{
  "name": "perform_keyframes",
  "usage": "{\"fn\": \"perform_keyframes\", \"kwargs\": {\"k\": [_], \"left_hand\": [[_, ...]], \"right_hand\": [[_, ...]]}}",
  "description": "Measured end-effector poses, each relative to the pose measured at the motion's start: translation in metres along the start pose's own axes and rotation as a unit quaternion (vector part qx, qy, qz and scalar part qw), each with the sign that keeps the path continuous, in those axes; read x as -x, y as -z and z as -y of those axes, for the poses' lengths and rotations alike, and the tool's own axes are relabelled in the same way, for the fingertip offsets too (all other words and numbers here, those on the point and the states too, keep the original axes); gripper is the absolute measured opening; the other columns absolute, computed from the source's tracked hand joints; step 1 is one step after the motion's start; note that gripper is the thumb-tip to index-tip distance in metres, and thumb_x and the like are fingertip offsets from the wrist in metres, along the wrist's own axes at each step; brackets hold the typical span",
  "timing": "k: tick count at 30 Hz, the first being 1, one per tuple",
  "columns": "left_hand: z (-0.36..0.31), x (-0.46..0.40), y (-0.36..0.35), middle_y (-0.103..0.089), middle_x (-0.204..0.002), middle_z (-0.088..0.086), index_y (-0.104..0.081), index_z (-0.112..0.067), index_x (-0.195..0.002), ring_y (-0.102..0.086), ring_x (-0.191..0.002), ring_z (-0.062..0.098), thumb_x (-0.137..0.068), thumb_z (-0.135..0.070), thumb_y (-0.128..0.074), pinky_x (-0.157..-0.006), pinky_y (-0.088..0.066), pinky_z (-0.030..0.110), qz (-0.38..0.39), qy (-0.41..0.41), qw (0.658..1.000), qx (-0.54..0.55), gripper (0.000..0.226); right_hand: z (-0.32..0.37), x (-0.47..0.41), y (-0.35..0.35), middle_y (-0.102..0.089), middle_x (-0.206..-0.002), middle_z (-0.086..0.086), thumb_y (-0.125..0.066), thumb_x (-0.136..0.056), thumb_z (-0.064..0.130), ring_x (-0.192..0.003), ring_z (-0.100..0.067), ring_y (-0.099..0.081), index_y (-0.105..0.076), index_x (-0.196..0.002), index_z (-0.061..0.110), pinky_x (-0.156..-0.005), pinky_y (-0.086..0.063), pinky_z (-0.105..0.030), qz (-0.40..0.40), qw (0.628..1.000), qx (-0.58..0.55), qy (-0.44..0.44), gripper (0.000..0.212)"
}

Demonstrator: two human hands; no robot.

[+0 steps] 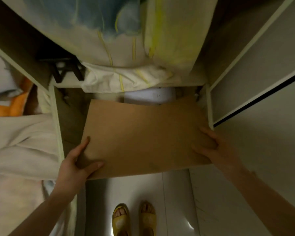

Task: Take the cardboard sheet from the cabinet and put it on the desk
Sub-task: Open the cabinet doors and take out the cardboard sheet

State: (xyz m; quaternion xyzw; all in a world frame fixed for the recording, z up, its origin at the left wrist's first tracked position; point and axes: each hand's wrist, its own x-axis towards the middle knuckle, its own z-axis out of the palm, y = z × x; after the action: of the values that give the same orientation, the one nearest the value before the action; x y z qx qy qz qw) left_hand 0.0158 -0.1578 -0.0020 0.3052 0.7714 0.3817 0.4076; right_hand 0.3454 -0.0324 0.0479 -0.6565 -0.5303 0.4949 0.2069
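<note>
A large brown cardboard sheet lies flat, its far edge still inside the lower compartment of the open cabinet, its near edge sticking out over the floor. My left hand grips the sheet's near left corner, thumb on top. My right hand holds the right edge, thumb on top and fingers underneath. No desk is in view.
White bedding with blue and yellow print fills the shelf above and hangs over its edge. A dark object sits beside it. Cream and orange fabric lies left. The white cabinet door stands open right. My feet in yellow sandals are on the pale floor.
</note>
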Motion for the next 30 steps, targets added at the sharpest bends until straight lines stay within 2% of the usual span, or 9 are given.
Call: {"fn": "perform_keyframes", "kwargs": {"k": [4, 7, 10, 13, 17, 20, 22, 26, 30], "left_hand": [[-0.053, 0.045, 0.019, -0.049, -0.118, -0.009, -0.043, -0.049, -0.126, -0.047, -0.115, 0.021, -0.061, -0.014, -0.082, -0.095, -0.046, 0.050, -0.030, -0.023, 0.999, -0.015, 0.083], [-0.087, 0.083, 0.038, -0.052, -0.110, -0.016, -0.045, -0.043, -0.128, -0.046, -0.112, 0.017, -0.056, -0.020, -0.085, -0.094, -0.047, 0.049, -0.057, -0.035, 0.998, -0.020, 0.086], [-0.112, 0.123, 0.059, -0.053, -0.120, -0.003, -0.048, -0.036, -0.127, -0.046, -0.113, 0.014, -0.054, -0.016, -0.086, -0.095, -0.044, 0.041, -0.103, -0.057, 0.993, -0.006, 0.085], [-0.121, 0.165, 0.089, -0.055, -0.119, -0.005, -0.050, -0.041, -0.120, -0.049, -0.111, 0.014, -0.054, -0.016, -0.086, -0.092, -0.047, 0.044, -0.154, -0.068, 0.986, -0.001, 0.079], [-0.118, 0.226, 0.133, -0.053, -0.117, -0.027, -0.055, -0.039, -0.119, -0.050, -0.114, 0.010, -0.047, -0.027, -0.089, -0.095, -0.046, 0.044, -0.219, -0.077, 0.973, 0.014, 0.080], [-0.110, 0.292, 0.168, -0.058, -0.122, -0.013, -0.057, -0.035, -0.117, -0.052, -0.115, 0.008, -0.045, -0.022, -0.087, -0.099, -0.043, 0.034, -0.289, -0.088, 0.953, 0.025, 0.078], [-0.104, 0.342, 0.189, -0.058, -0.123, -0.004, -0.057, -0.027, -0.120, -0.052, -0.112, 0.008, -0.049, -0.012, -0.087, -0.095, -0.044, 0.030, -0.327, -0.084, 0.941, 0.037, 0.079], [-0.083, 0.459, 0.221, -0.056, -0.117, -0.005, -0.054, -0.027, -0.120, -0.050, -0.108, 0.012, -0.046, -0.012, -0.086, -0.083, -0.042, 0.015, -0.424, -0.057, 0.903, 0.034, 0.082], [-0.042, 0.588, 0.237, -0.052, -0.122, -0.007, -0.052, -0.027, -0.123, -0.045, -0.112, 0.011, -0.045, -0.020, -0.088, -0.090, -0.038, 0.029, -0.519, -0.008, 0.853, 0.048, 0.086]], "right_hand": [[0.034, 0.043, 0.033, -0.049, -0.119, 0.007, -0.078, -0.070, 0.013, -0.099, -0.012, -0.053, -0.050, -0.126, 0.033, -0.085, -0.045, -0.025, -0.006, 1.000, -0.011, 0.009, 0.066], [0.060, 0.073, 0.051, -0.054, -0.113, 0.010, -0.078, -0.068, 0.012, -0.091, -0.004, -0.057, -0.052, -0.125, 0.033, -0.070, -0.050, -0.008, -0.002, 0.999, -0.015, 0.033, 0.066], [0.085, 0.102, 0.060, -0.056, -0.102, 0.018, -0.079, -0.067, 0.010, -0.085, 0.007, -0.056, -0.054, -0.122, 0.033, -0.065, -0.048, -0.001, 0.002, 0.997, -0.018, 0.069, 0.064], [0.113, 0.135, 0.059, -0.057, -0.107, 0.016, -0.081, -0.065, 0.012, -0.088, 0.005, -0.059, -0.054, -0.119, 0.037, -0.064, -0.048, -0.006, 0.021, 0.995, -0.010, 0.099, 0.065], [0.144, 0.174, 0.046, -0.055, -0.117, 0.008, -0.082, -0.064, 0.016, -0.105, -0.013, -0.054, -0.053, -0.106, 0.051, -0.083, -0.046, -0.025, 0.069, 0.987, 0.019, 0.147, 0.062], [0.167, 0.211, 0.025, -0.057, -0.120, 0.005, -0.083, -0.062, 0.016, -0.110, -0.017, -0.054, -0.058, -0.108, 0.044, -0.095, -0.046, -0.036, 0.123, 0.974, 0.041, 0.185, 0.059], [0.180, 0.236, 0.010, -0.061, -0.119, -0.001, -0.082, -0.064, 0.012, -0.104, -0.017, -0.059, -0.060, -0.108, 0.037, -0.093, -0.050, -0.040, 0.168, 0.962, 0.049, 0.208, 0.055], [0.196, 0.301, -0.024, -0.071, -0.095, -0.006, -0.071, -0.073, -0.003, -0.073, -0.011, -0.069, -0.055, -0.118, 0.023, -0.060, -0.057, -0.018, 0.299, 0.929, 0.026, 0.218, 0.055], [0.197, 0.396, -0.060, -0.067, -0.096, -0.003, -0.067, -0.076, -0.004, -0.084, -0.016, -0.064, -0.051, -0.123, 0.023, -0.058, -0.056, -0.016, 0.410, 0.881, 0.014, 0.237, 0.057]]}}
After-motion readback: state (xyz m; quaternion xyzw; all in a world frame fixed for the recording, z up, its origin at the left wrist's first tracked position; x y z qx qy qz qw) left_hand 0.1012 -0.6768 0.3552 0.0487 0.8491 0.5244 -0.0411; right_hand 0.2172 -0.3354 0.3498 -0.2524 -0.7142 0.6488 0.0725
